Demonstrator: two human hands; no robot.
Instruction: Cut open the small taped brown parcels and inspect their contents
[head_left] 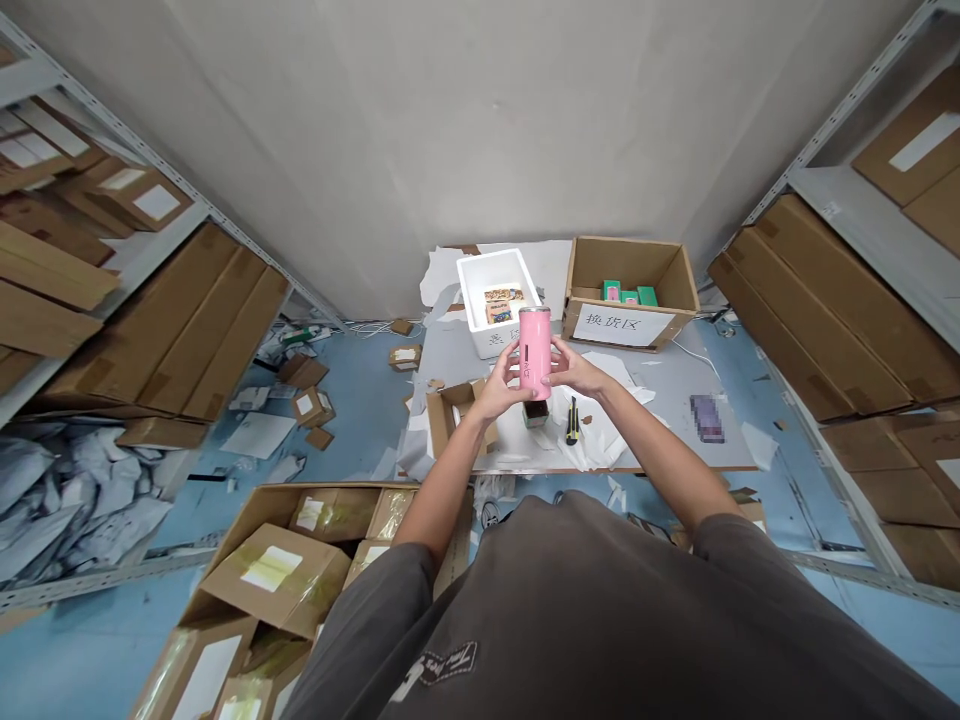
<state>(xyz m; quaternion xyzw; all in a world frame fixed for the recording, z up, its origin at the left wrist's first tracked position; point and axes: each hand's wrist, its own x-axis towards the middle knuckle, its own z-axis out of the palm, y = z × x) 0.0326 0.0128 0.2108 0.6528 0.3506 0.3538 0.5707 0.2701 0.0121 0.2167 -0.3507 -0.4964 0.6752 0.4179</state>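
Observation:
A pink tumbler (535, 352) with a silvery rim is held upright above the table. My left hand (501, 385) grips its left side, and my right hand (574, 370) grips its right side, fingers curled round it. Below the tumbler stands a small open box (535, 413), partly hidden. Just right of that box lies a yellow and black utility knife (573, 421) on crumpled white paper. An opened cardboard box (439, 422) sits left of it, partly covered by my left arm.
On the table (675, 400), a white foam box (487, 338) holds small packets; a cardboard carton (630, 250) holds green boxes. A blurred purple item (707, 418) lies right. A large carton (259, 490) of parcels stands front left. Shelves (840, 185) flank both sides.

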